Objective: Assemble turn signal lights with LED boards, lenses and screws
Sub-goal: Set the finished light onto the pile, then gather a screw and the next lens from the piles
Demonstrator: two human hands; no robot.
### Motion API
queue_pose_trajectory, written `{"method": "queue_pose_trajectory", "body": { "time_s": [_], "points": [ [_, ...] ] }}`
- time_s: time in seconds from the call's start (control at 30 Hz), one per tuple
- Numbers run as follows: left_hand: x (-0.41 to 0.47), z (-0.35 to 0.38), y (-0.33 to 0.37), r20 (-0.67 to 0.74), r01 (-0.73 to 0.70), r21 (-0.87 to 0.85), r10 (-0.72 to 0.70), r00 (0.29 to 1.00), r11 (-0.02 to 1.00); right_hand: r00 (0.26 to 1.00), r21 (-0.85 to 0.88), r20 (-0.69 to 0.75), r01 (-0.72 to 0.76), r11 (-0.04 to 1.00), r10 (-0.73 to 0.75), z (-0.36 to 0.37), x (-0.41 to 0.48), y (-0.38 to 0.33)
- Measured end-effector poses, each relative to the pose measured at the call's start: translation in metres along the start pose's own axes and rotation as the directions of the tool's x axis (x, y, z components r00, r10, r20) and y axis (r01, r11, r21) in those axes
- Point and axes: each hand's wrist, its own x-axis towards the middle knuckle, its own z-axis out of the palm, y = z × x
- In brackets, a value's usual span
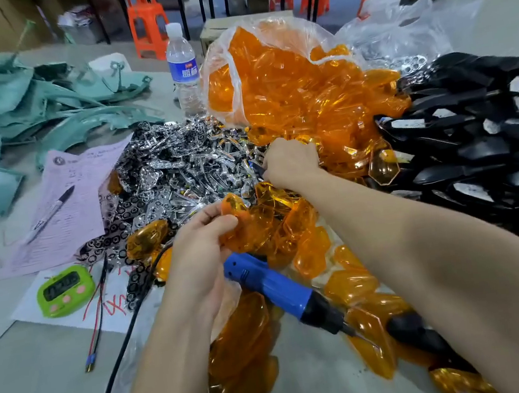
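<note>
Lens (235, 207), orange, pinched in left hand (202, 250) above desk (29, 391). Right hand (291, 162) curled in chrome-part pile (176, 174); grip contents unclear. Judgement: lift one piece only, check orientation before seating.

Assembly workshop, heaped lenses (303, 91) (amber), screwdriver (269, 284)

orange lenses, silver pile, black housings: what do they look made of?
Orange lenses: likely moulded transparent plastic, glossy; things behind show through and the facets glint. Silver pile: mirror-bright, either chromed plastic or metal, cannot tell which. Black housings: probably moulded plastic, smooth semi-gloss with soft highlights.
</note>
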Motion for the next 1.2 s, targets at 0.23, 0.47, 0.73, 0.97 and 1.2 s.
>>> {"method": "queue_pose_trajectory", "body": {
  "time_s": [0.23, 0.47, 0.73, 0.97, 1.2],
  "points": [
    [-0.015, 0.014, -0.003, 0.018, 0.009, -0.011, -0.009, 1.000, 1.000, 0.955, 0.749, -0.100, -0.112, 0.653, 0.278, -0.058, -0.054, 0.026],
    [-0.040, 0.024, -0.009, 0.116, -0.050, -0.065, 0.058, 0.992, 0.997, 0.995, 0.739, -0.098, 0.049, 0.672, 0.034, -0.054, -0.196, 0.029],
    [-0.064, 0.037, -0.009, 0.087, -0.035, -0.063, 0.040, 0.995, 0.997, 0.965, 0.851, -0.254, 0.190, 0.490, 0.066, -0.032, -0.246, 0.035],
    [-0.074, 0.045, -0.013, 0.064, -0.067, -0.016, 0.068, 0.996, 0.998, 0.968, 0.677, -0.235, 0.096, 0.729, 0.091, -0.031, -0.254, 0.029],
    [-0.076, 0.048, -0.015, 0.029, -0.120, -0.005, 0.120, 0.992, 0.993, 0.989, 0.687, -0.121, 0.022, 0.726, 0.085, -0.039, -0.257, 0.026]
  ]
}}
